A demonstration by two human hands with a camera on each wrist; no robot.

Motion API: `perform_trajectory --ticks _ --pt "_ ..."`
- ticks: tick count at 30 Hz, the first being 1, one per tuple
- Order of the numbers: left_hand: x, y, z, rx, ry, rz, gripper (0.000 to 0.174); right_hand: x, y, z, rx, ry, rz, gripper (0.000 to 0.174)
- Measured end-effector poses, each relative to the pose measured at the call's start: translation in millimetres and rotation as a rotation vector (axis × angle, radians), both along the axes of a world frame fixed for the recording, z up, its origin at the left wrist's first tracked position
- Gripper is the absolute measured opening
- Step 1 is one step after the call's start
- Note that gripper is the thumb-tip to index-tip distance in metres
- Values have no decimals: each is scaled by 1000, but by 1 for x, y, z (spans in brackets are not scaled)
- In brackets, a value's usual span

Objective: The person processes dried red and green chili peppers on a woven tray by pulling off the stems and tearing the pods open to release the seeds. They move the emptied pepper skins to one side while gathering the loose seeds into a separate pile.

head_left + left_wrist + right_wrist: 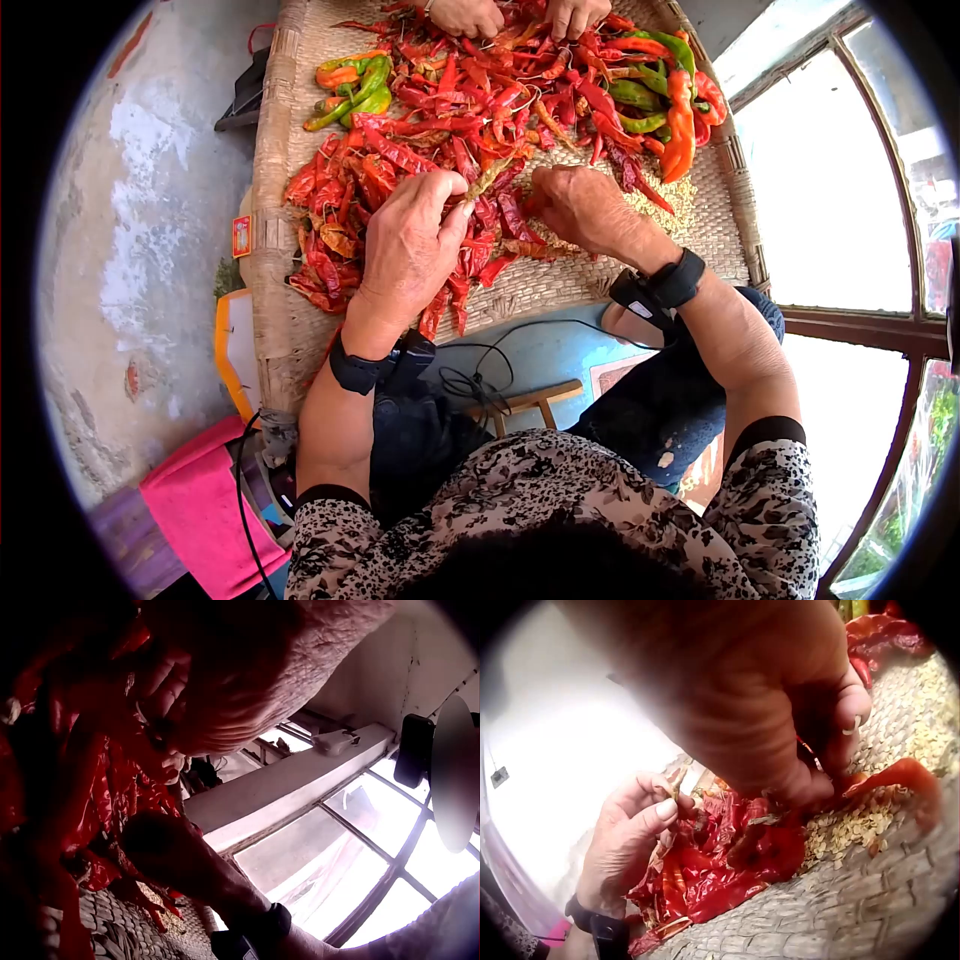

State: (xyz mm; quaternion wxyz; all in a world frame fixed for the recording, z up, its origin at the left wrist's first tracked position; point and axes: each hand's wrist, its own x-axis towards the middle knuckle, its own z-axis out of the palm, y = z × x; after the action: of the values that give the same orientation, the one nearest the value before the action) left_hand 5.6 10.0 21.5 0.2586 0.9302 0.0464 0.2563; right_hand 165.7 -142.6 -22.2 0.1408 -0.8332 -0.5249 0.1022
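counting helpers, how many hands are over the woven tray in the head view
4: near the middle, the left hand and right hand; at the top edge, a third hand and a fourth hand, both partly cut off. More may be out of frame.

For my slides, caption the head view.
Left hand and right hand amid red peppers on a woven tray, another pair of hands opposite.

Across the woven tray (560, 287), whose plaited fibre is looking rough and matt, dried red chilies (400, 155) are showing glossy, wrinkled, papery skins. Toward its right edge, an orange-red pepper (680, 135) is gleaming smooth and waxy, while pale seeds (682, 205) are appearing dry and matt; beyond its near left corner, pink cloth (205, 510) is looking matt.
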Motion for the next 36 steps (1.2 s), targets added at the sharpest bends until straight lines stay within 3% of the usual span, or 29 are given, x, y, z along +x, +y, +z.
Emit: perform_trajectory --ticks 3,5,7,9,13,15,17,18,19,21,23,26,29,33,35,36 --pt "-2 4 6 -434 28 117 21 1 -4 0 118 93 53 16" --pt "1 12 0 -691 -147 -14 23 1 -4 -2 139 103 65 18" --pt "0 14 5 -744 -130 -39 29 1 -4 2 58 67 49 19" --pt "0 13 7 -978 -131 -22 34 7 -7 13 72 125 52 18" --pt "-1 21 3 -1173 -100 -125 34 33 -12 56 129 552 -42 19" --pt "-3 20 4 -1196 -92 -149 28 55 -16 58 662 1008 -235 42" --pt "-2 18 3 -1234 -48 -201 22 62 -16 58 1062 939 -350 67" --pt "-3 16 5 -1243 -25 -213 16 70 -21 54 877 819 -340 77" --pt "-2 15 4 -1242 -23 -219 16 42 -13 59 839 564 -396 72" --pt "-3 13 1 -1318 -1 -174 15 16 -9 62 513 687 2 58" --pt "-3 9 2 -1303 23 -190 13 -10 -2 51 486 533 215 47" --pt "-2 6 2 -1332 43 -183 14 -29 0 50 407 723 120 25" --pt "-2 8 1 -1254 90 -160 12 -23 -1 53 201 842 85 20" --pt "-1 13 4 -1041 -82 2 11 3 -9 36 173 616 245 12" --pt "-1 15 2 -951 -105 -31 12 18 -12 61 214 721 -3 22" --pt "-2 13 2 -978 -75 -28 13 33 -14 56 501 881 -117 30"
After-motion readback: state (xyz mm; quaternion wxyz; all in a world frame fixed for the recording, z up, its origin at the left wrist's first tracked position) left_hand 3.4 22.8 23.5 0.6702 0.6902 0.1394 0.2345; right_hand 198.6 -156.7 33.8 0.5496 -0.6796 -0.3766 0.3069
